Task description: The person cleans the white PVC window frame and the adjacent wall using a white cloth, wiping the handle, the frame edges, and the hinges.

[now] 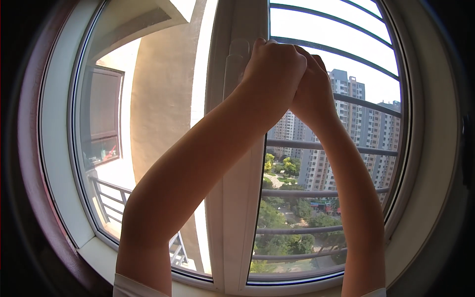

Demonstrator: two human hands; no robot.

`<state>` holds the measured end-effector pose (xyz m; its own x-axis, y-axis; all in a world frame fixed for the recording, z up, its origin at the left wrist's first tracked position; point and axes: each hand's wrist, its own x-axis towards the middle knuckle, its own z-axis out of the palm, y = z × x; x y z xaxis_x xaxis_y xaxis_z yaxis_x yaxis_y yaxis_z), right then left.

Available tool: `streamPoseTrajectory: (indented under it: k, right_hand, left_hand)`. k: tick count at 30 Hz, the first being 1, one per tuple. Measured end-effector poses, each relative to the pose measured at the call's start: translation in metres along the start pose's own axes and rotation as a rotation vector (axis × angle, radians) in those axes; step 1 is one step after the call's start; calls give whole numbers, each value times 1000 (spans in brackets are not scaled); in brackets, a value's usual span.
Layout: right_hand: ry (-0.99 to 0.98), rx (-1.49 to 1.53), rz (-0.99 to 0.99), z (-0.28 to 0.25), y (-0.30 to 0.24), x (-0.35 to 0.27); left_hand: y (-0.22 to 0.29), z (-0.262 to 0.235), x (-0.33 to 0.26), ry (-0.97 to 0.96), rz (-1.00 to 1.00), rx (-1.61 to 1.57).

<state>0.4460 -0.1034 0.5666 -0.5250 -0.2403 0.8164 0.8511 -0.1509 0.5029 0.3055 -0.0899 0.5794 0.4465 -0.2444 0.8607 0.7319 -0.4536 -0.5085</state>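
Note:
Both of my arms reach up in front of a window, and the hands meet high beside the white middle frame post (pixel 238 163). My left hand (pixel 276 67) is closed, its back toward me, with the fingertips near the post's right edge. Right against it, my right hand (pixel 315 89) is closed too, partly covered by the left one. Whatever the fingers hold, if anything, is hidden behind the hands. A pale upright window handle (pixel 234 69) is on the post just left of my left hand; neither hand is seen gripping it.
Glass panes lie on both sides of the post. Outside the right pane run several grey horizontal bars (pixel 297 194), with tall apartment buildings (pixel 321 168) and trees (pixel 287 242) beyond. A beige outer wall (pixel 161 94) fills the left side. The white window surround (pixel 57 133) curves around the view.

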Motion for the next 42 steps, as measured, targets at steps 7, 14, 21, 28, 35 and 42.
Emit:
streamPoseTrajectory:
  k: [7, 14, 21, 28, 35, 42]
  right_hand:
    - [-164, 68, 10, -12, 4, -8]
    - [-78, 2, 42, -15, 4, 15]
    - [-142, 62, -23, -38, -47, -82]
    - [-106, -65, -15, -17, -4, -28]
    - [-209, 92, 195, -56, -92, -151]
    - [-184, -13, 125, -57, -76, -118]
  left_hand:
    - [-3, -11, -6, -102, 121, -96]
    - [1, -16, -1, 121, 9, -212]
    - [41, -4, -86, 111, 231, 70]
    - [33, -22, -31, -173, 51, 7]
    - [80, -6, -149, -79, 237, 110]
    - [51, 7, -126, 118, 97, -314]
